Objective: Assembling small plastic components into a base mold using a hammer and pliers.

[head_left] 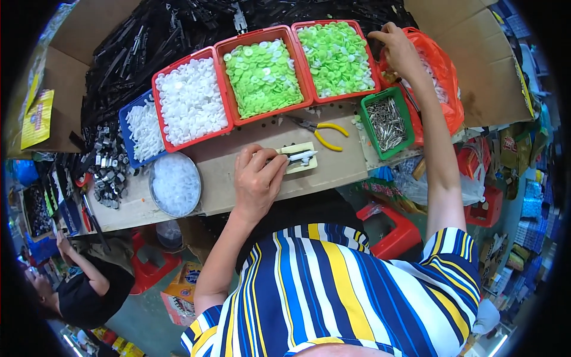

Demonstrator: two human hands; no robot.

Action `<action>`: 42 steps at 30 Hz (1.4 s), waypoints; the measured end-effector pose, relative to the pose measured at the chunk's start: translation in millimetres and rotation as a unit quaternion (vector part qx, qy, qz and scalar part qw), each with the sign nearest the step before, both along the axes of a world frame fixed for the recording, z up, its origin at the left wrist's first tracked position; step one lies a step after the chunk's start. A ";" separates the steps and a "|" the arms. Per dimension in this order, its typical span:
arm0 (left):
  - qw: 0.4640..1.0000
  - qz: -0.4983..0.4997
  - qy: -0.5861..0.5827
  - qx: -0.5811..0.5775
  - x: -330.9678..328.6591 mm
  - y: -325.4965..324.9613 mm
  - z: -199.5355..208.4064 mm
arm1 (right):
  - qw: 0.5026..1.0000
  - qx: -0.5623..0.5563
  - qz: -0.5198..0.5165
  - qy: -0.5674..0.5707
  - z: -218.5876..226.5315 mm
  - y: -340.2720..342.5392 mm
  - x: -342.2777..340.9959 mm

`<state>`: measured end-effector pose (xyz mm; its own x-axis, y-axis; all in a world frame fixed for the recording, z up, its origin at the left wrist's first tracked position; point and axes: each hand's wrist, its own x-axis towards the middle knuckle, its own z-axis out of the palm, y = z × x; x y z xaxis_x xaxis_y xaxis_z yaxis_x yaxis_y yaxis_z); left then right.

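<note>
A small cream block [304,165] lies on the work surface in front of me, with dark slots and a slim white pointed plastic piece [304,156] on top. The fingers of my left hand [257,178] are curled at the block's left end, closed on the near end of that white piece. My right hand [402,52] is stretched far forward, between the right-hand tray of green discs [333,59] and a red plastic bag [449,101]. Its fingers are bent together beside the heap of black plastic parts [369,11]; whatever they hold is hidden.
Yellow-handled pliers [330,135] lie behind the block. Around it stand another tray of green discs [262,77], trays of white pieces [193,98] [143,131], a green tray of metal pins [386,124] and a round bowl [175,184]. Another person [89,285] sits at lower left.
</note>
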<state>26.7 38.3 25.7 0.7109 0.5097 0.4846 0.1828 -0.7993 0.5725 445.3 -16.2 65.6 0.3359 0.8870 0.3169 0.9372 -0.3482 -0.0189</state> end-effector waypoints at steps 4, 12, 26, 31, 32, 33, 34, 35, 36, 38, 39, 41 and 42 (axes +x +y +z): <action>1.000 -0.002 0.003 -0.003 -1.0 -0.7 -0.3 | 0.995 -0.046 0.088 -0.013 -2.4 9.4 20.4; 1.000 0.003 -0.009 -0.022 -2.7 0.6 12.5 | 0.987 -0.013 0.075 -0.143 36.3 -14.7 -9.0; 0.990 0.127 -0.045 -0.027 -27.4 27.1 44.8 | 0.948 0.009 0.285 0.141 21.7 -47.1 -216.4; 0.986 0.159 -0.040 -0.029 -47.3 27.3 43.5 | 0.941 -0.020 0.305 0.146 -1.2 -32.3 -251.5; 0.986 0.160 -0.040 -0.029 -50.6 27.2 40.6 | 0.940 -0.024 0.308 0.145 -1.8 -29.8 -255.4; 0.986 0.161 -0.040 -0.030 -53.3 27.3 38.2 | 0.938 -0.033 0.314 0.142 -2.1 -27.6 -258.8; 0.985 0.163 -0.043 -0.033 -55.2 27.6 36.3 | 0.936 -0.043 0.320 0.138 -2.0 -25.8 -261.4; 0.986 0.161 -0.041 -0.031 -56.6 27.0 35.2 | 0.936 -0.046 0.323 0.136 -1.5 -24.8 -263.4; 0.986 0.159 -0.038 -0.028 -57.6 26.3 34.0 | 0.936 -0.058 0.321 0.134 -0.6 -24.0 -264.9; 0.986 0.158 -0.042 -0.032 -58.4 25.2 32.5 | 0.935 -0.074 0.321 0.130 0.2 -22.6 -267.3; 0.987 0.153 -0.044 -0.033 -58.4 24.7 32.0 | 0.936 -0.079 0.318 0.128 -0.2 -22.2 -268.2; 0.987 0.148 -0.046 -0.036 -57.6 24.7 29.5 | 0.937 -0.087 0.315 0.124 -0.1 -21.3 -268.8; 0.988 0.139 -0.047 -0.036 -56.7 24.6 28.2 | 0.937 -0.095 0.309 0.134 0.0 -21.1 -268.5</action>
